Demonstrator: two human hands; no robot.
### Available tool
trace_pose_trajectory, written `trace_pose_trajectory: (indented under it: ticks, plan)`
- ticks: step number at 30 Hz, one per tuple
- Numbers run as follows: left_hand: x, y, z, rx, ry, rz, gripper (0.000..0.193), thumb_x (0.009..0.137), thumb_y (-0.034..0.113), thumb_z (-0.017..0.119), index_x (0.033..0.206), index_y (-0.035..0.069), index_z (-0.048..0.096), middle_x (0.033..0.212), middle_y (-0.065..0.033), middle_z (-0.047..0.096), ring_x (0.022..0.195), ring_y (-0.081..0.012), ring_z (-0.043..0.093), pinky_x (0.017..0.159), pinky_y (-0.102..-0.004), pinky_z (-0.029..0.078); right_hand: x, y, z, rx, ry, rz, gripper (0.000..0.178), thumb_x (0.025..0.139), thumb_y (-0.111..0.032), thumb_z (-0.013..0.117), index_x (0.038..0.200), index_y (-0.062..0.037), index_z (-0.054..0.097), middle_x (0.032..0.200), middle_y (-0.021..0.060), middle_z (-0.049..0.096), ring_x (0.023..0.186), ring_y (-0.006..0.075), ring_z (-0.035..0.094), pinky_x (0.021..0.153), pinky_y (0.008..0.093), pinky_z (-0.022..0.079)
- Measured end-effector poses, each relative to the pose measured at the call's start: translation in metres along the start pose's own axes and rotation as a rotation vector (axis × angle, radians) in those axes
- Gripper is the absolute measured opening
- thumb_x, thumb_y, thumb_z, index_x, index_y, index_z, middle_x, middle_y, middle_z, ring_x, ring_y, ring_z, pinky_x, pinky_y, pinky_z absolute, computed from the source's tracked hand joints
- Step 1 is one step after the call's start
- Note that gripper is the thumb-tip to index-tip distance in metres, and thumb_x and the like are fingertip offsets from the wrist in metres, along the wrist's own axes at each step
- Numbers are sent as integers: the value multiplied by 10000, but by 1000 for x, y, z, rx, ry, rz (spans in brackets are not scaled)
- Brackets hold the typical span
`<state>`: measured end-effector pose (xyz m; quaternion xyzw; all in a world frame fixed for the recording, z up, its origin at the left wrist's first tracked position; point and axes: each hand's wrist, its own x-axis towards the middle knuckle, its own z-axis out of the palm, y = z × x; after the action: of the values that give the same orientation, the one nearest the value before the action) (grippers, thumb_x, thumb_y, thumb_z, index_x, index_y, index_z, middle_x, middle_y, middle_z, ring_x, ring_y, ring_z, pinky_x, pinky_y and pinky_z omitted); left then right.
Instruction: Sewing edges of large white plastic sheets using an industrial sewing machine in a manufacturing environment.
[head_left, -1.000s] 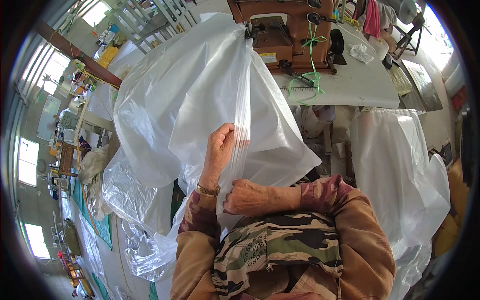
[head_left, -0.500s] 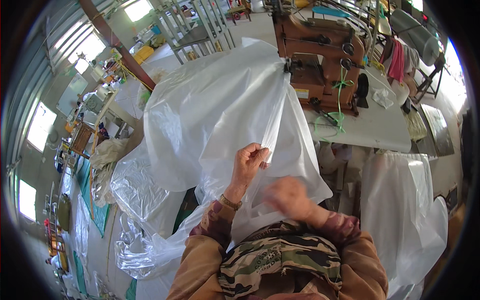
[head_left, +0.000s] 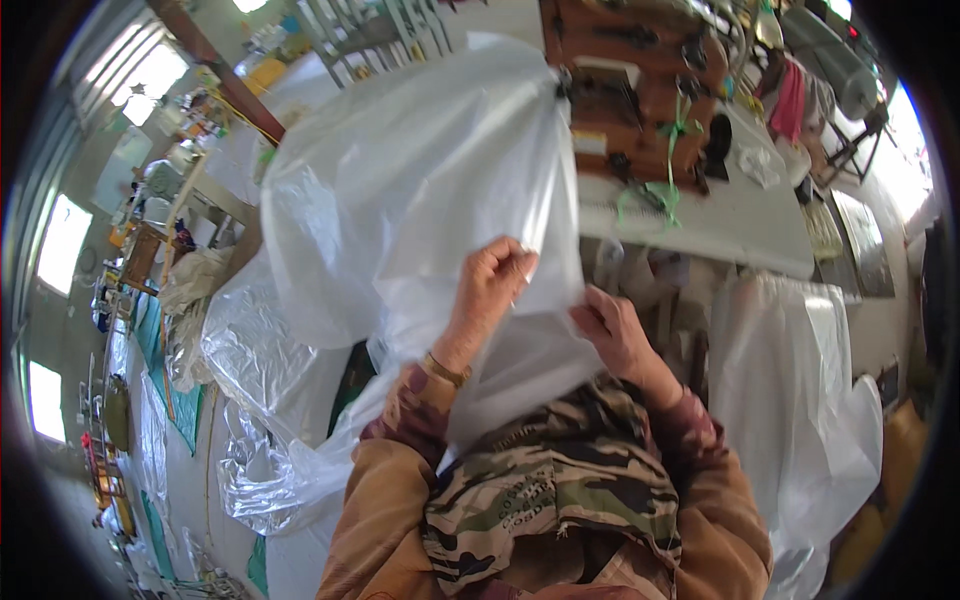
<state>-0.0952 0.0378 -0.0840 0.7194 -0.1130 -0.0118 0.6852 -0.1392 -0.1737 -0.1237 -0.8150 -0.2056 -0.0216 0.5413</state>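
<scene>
A large translucent plastic sheet (head_left: 430, 170) runs from the head of a brown sewing machine (head_left: 630, 90) down toward my lap. My left hand (head_left: 495, 280) pinches a fold of it in front of the machine, fingers pressed together. To its right, my right hand (head_left: 615, 330) grips the sheet's right edge between thumb and fingers. Between both hands the sheet hangs slack over my camouflage apron (head_left: 550, 490). The sheet's upper end reaches the machine's needle area, where the exact contact is too small to make out.
A pale work table (head_left: 720, 225) carries the machine, with green string (head_left: 672, 190) hanging from it. More plastic sheeting (head_left: 780, 370) drapes at the right. Crumpled plastic (head_left: 260, 350) lies at the left. A grey slatted metal frame (head_left: 370, 40) stands behind.
My right hand, blurred before, has moved up to the sheet's right edge and taken hold there. The left hand keeps its pinch. The whole view has shifted, with the machine now higher in it.
</scene>
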Motion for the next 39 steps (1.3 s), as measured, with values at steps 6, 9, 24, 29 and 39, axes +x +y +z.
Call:
trace_pose_trajectory:
  ticks: [6, 9, 24, 29, 39]
  plan:
    - [-2, 4, -1, 104, -30, 28, 167, 962, 130, 646, 867, -8, 636, 641, 7, 587, 567, -49, 544, 498, -222, 431, 21, -40, 9, 128, -188, 28, 236, 936, -129, 604, 837, 36, 469, 674, 173, 515, 579, 303, 470, 582, 378, 422]
    - [-1, 12, -2, 254, -39, 78, 156, 958, 116, 642, 892, -26, 645, 627, -9, 588, 574, -65, 552, 518, -235, 443, 27, -47, 15, 33, -221, -81, 223, 922, -124, 617, 825, 32, 490, 685, 186, 534, 613, 351, 531, 600, 415, 437]
    - [5, 11, -9, 438, -19, 142, 73, 917, 21, 615, 912, -49, 634, 627, -53, 530, 606, -63, 449, 533, -267, 400, 29, -56, 32, -256, -223, -302, 156, 894, -111, 632, 843, -33, 507, 691, 110, 566, 680, 347, 577, 807, 420, 457]
    - [-6, 18, -14, 371, 24, 49, 177, 948, 113, 646, 915, -60, 623, 676, 35, 535, 639, -40, 432, 549, -232, 381, 34, -53, 39, -281, -249, -339, 129, 904, -126, 634, 882, -33, 547, 721, 102, 599, 729, 327, 607, 815, 416, 456]
    - [31, 109, -51, 776, -42, 343, 137, 935, 91, 649, 884, -34, 625, 663, 21, 529, 617, -47, 426, 545, -227, 362, 98, -4, 128, 287, 147, 101, 674, 818, -322, 732, 1380, -54, 476, 1319, 192, 533, 1204, 336, 540, 1015, 460, 425]
